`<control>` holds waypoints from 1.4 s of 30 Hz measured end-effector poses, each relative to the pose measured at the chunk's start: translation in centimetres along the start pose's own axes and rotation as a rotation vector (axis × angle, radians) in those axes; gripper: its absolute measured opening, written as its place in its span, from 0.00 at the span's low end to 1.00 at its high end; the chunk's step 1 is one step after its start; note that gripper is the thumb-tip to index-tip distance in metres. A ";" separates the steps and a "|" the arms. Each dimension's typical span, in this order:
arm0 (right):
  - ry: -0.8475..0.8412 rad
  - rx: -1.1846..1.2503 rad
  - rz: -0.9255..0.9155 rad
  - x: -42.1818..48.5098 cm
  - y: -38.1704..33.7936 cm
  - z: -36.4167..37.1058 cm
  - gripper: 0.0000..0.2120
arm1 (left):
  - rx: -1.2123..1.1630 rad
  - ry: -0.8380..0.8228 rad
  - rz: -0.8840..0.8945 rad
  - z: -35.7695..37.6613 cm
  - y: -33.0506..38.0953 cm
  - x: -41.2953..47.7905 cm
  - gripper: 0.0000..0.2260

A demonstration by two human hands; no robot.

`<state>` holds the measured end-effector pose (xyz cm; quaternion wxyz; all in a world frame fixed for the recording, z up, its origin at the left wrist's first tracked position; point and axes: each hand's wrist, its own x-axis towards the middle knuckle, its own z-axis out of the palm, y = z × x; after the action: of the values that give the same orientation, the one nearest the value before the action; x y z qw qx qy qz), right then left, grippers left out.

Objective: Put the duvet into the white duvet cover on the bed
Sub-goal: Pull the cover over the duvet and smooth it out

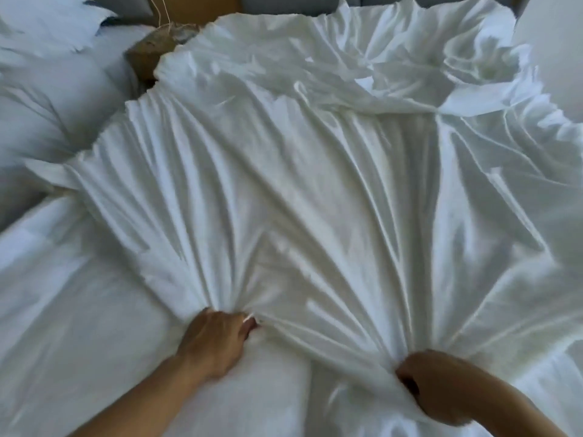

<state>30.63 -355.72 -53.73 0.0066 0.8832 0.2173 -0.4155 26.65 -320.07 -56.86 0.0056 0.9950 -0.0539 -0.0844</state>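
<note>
Grey upholstery (284, 3) runs along 12 o'clock behind a spread of white bedding. Largest is the white duvet cover (299, 184), which lies creased across the centre and out to 3 o'clock, its folds fanning away from two gathered points on the near edge. A thicker, smoother white bulk at 8 o'clock looks like the duvet (79, 310), outside the cover, though white on white I cannot be sure. Pillows (47, 89) sit at 10 o'clock, with a brown object (148, 55) at 11. The left hand (217, 342) at 7 o'clock and the right hand (441, 386) at 5 o'clock each clench a bunch of cover. Risk: the opening is not visible, so a hard tug on the bunched cloth could twist the layers and trap the duvet lumped or misaligned.
</note>
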 end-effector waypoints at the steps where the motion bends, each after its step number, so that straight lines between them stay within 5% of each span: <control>1: 0.013 -0.033 0.020 -0.3 -1.5 -0.5 0.13 | -0.003 -0.028 -0.013 0.3 0.0 -2.5 0.31; 3: 0.192 -0.015 0.046 -0.4 -5.8 -2.4 0.17 | 0.080 -0.025 -0.005 1.0 -0.4 -7.0 0.31; 5: 0.352 0.154 -0.111 0.8 -11.5 -3.7 0.37 | 0.167 -0.098 -0.015 0.4 -0.5 -10.2 0.24; 7: 0.220 0.150 -0.209 2.5 -18.5 -3.2 0.52 | 0.190 -0.113 0.015 -0.6 -0.6 -11.8 0.17; 9: 0.197 0.004 -0.188 3.8 -24.0 -0.5 0.37 | 0.148 0.009 0.135 -0.5 -2.0 -12.9 0.10; 12: 0.394 0.027 -0.151 3.2 -27.1 2.7 0.19 | 0.157 0.057 0.233 -1.9 -5.7 -13.3 0.13; 15: 0.214 0.344 -0.074 1.1 -27.7 4.6 0.17 | 0.174 0.017 0.154 -4.0 -10.3 -12.1 0.17; 19: 0.059 0.445 -0.007 -1.8 -28.1 5.8 0.17 | 0.350 -0.035 0.060 -5.3 -15.9 -10.5 0.19; 22: 0.056 0.403 0.047 -2.3 -27.7 6.4 0.31 | 0.510 -0.039 0.026 -4.9 -20.1 -7.3 0.23; 25: 0.263 0.171 0.098 -0.3 -30.9 6.5 0.49 | 0.711 -0.079 -0.013 -5.0 -25.6 -4.0 0.18; 28: 0.685 0.156 0.170 5.4 -36.8 4.7 0.49 | 0.784 -0.107 0.044 -4.3 -31.9 -1.0 0.19; 30: 0.727 0.171 0.278 10.6 -40.9 1.4 0.50 | 0.715 -0.154 0.054 -3.8 -36.6 0.0 0.18; 35: 0.764 0.259 0.513 21.6 -46.2 -8.3 0.32 | 0.525 0.126 0.170 -5.9 -47.3 4.2 0.12; 37: 0.764 0.279 0.468 23.1 -48.3 -8.8 0.21 | 0.526 0.236 0.143 -7.4 -51.4 6.6 0.14; 40: 0.683 0.304 0.316 21.8 -52.0 -5.6 0.16 | 0.510 0.144 0.100 -8.7 -55.5 9.5 0.16; 42: 0.626 0.414 0.327 20.2 -53.3 -3.9 0.14 | 0.240 0.024 0.039 -7.8 -57.6 10.2 0.15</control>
<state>24.06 -299.09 -57.04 -0.1718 0.9726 -0.0227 -0.1553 44.12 -263.89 -52.08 -0.1111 0.9882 -0.0827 -0.0653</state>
